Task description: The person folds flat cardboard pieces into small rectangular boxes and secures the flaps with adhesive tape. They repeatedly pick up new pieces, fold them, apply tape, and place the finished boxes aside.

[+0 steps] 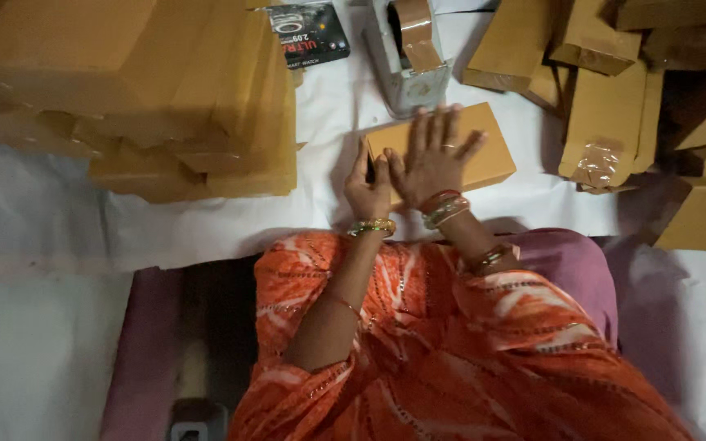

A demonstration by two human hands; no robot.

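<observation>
**Two hands on a small brown carton**

Nearest the camera is the person's orange patterned garment (451,351), filling the lower middle of the view, with bangled forearms reaching away from it. Beyond it, on the white sheet (206,229), lies a small brown carton (484,151), just right of centre. The right hand (433,159) lies flat on top of the carton, fingers spread apart and pointing away. The left hand (367,189) is at the carton's left end, its fingers curled against that end; whether they pinch a flap cannot be told.

Just beyond the carton, touching or nearly so, stands a grey tape dispenser (406,57) with brown tape. To the left sits a stack of flat brown cartons (173,106), and a dark printed box (308,33) lies at its far edge. More brown cartons (606,106) are heaped on the right.
</observation>
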